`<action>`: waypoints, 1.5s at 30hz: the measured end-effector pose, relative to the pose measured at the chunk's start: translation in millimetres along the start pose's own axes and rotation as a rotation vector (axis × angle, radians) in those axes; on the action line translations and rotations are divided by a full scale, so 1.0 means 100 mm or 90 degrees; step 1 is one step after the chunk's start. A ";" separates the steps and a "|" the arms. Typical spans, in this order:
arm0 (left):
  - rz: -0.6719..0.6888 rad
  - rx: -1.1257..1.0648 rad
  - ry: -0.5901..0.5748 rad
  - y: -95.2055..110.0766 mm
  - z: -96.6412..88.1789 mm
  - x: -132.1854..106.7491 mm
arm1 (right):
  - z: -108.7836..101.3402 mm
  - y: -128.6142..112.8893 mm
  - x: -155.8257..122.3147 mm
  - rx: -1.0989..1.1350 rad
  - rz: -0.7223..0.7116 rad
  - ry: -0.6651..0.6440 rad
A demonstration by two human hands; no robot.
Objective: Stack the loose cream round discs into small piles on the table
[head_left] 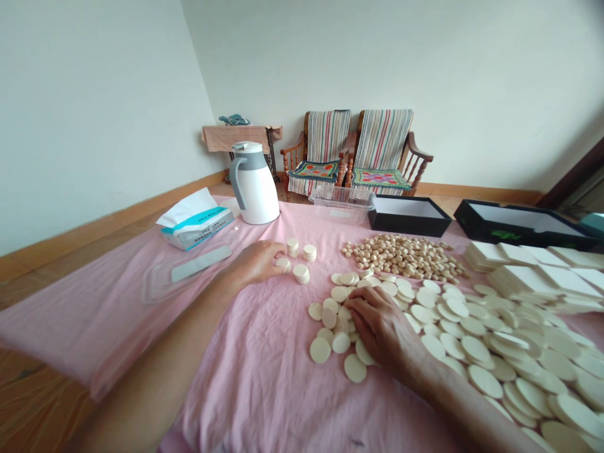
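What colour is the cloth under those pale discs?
The cloth is pink, clearest in the head view.

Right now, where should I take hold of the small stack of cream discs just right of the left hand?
Pinch the small stack of cream discs around its rounded rim, coming from above with the fingers on opposite sides. It stands flat on the pink cloth, so nothing gets under it, and the left hand is already beside it.

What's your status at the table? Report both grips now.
Left grip on a cream disc, beside short disc stacks. Right grip resting on loose cream discs. Tan pellet heap beyond, not in the way.
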State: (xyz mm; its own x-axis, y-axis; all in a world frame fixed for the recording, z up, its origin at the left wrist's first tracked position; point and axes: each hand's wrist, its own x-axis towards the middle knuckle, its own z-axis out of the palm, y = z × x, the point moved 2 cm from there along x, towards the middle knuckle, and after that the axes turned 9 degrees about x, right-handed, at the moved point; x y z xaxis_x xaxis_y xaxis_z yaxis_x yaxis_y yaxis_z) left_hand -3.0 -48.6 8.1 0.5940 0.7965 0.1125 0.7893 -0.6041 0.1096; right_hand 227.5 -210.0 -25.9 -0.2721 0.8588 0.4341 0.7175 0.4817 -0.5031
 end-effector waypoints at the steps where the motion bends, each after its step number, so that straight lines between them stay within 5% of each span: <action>1: 0.012 0.003 0.005 -0.01 0.00 0.00 | 0.00 0.00 0.00 0.001 0.001 0.000; 6: 0.055 0.012 0.005 0.00 0.02 0.01 | 0.00 0.00 0.00 -0.001 -0.001 -0.003; 16: -0.035 0.024 0.056 0.01 -0.09 0.01 | -0.01 -0.01 0.00 -0.012 -0.006 0.000; 25: -0.025 0.022 0.032 0.05 0.05 0.01 | -0.02 -0.02 0.00 -0.005 -0.004 0.001; 34: -0.141 0.037 0.103 0.00 -0.14 0.02 | -0.02 -0.03 0.00 -0.013 -0.015 0.007; 45: 0.028 -0.002 0.033 0.06 -0.05 0.03 | -0.02 -0.02 0.00 -0.019 -0.017 0.007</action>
State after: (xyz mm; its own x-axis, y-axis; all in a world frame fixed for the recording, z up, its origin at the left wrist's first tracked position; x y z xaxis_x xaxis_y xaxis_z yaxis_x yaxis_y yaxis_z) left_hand 2.8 -50.3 14.2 0.6194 0.7668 0.1683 0.7619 -0.6389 0.1069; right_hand 227.1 -211.2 -22.9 -0.2847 0.8431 0.4561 0.7291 0.4994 -0.4680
